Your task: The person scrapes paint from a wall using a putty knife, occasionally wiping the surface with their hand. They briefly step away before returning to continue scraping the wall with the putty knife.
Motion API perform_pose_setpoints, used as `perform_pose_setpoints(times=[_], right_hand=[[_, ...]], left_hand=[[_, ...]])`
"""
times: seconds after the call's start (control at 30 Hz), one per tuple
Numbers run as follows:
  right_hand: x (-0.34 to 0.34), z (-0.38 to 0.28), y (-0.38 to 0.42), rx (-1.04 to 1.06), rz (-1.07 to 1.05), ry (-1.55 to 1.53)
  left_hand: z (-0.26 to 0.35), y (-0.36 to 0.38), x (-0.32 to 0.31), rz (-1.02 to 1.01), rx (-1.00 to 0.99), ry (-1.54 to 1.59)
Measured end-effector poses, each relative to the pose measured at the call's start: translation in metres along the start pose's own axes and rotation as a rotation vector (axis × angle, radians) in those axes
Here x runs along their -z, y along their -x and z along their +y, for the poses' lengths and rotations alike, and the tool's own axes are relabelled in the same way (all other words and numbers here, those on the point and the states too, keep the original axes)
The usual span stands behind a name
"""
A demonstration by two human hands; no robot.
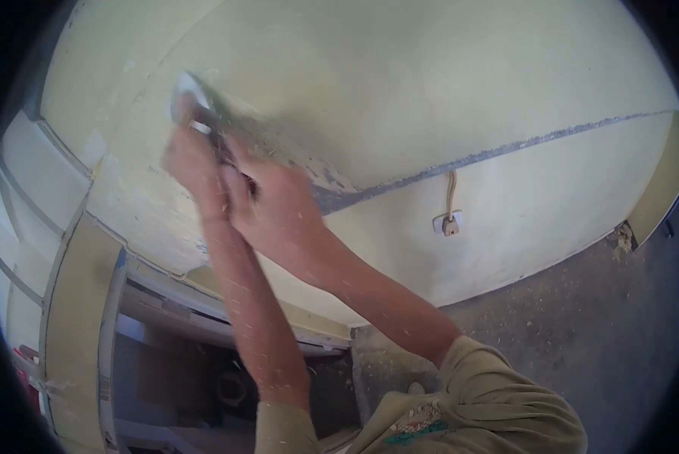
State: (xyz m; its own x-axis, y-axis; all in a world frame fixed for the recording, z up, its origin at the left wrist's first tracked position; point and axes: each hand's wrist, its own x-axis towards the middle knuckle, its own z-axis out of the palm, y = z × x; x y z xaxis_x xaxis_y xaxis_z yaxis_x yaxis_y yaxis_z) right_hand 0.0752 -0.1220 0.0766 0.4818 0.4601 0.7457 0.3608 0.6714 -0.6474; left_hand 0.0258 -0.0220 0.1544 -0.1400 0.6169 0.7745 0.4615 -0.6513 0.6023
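Both hands are closed around a scraper [202, 127] pressed against the pale wall, and motion blurs its outline. My left hand [196, 166] is nearer the whitish blade end, with a finger reaching along it. Lower on the tool, my right hand [275, 198] grips the part that looks like the handle, mostly hidden by the fingers. Beside the hands, a patch of wall [302, 155] is scraped down to grey, with ragged paint edges. Small flakes fly about my forearms.
A rough grey line [506, 151] runs across the wall to the right. Below it are a socket with a plug and cord [449, 222]. An opening with a frame [112, 333] is at lower left. Flakes dot the concrete floor [551, 325].
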Motion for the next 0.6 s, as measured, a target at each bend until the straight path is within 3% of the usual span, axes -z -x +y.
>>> perform_pose_setpoints(times=[0.07, 0.1, 0.17, 0.23, 0.27, 0.37, 0.4, 0.5, 0.6], right_hand=[[-0.012, -0.013, -0.014, -0.035, -0.008, -0.044], [-0.013, -0.018, -0.015, -0.049, -0.026, -0.079], [-0.006, -0.01, 0.002, -0.061, -0.015, -0.066], [0.011, 0.014, 0.034, -0.092, -0.006, -0.013], [0.021, 0.027, 0.056, -0.114, -0.018, 0.017], [0.066, 0.044, 0.114, -0.326, -0.077, 0.02], [0.076, 0.051, 0.13, -0.342, -0.038, 0.055], [0.1, 0.068, 0.152, -0.315, 0.015, 0.117], [0.103, 0.077, 0.158, -0.23, 0.062, 0.14]], left_hand=[[0.003, -0.029, 0.01, -0.035, 0.174, 0.364], [-0.001, -0.027, 0.014, -0.038, 0.175, 0.354], [-0.005, -0.007, 0.011, -0.04, -0.046, 0.121], [-0.021, 0.039, -0.004, -0.064, 0.232, 0.312], [-0.039, 0.062, -0.007, -0.137, 0.191, 0.119], [-0.072, 0.145, -0.035, -0.06, 0.127, 0.169], [-0.055, 0.169, -0.039, -0.109, 0.325, 0.398], [-0.047, 0.208, -0.052, -0.214, 0.567, 0.633], [-0.035, 0.217, -0.056, -0.167, 0.618, 0.713]])
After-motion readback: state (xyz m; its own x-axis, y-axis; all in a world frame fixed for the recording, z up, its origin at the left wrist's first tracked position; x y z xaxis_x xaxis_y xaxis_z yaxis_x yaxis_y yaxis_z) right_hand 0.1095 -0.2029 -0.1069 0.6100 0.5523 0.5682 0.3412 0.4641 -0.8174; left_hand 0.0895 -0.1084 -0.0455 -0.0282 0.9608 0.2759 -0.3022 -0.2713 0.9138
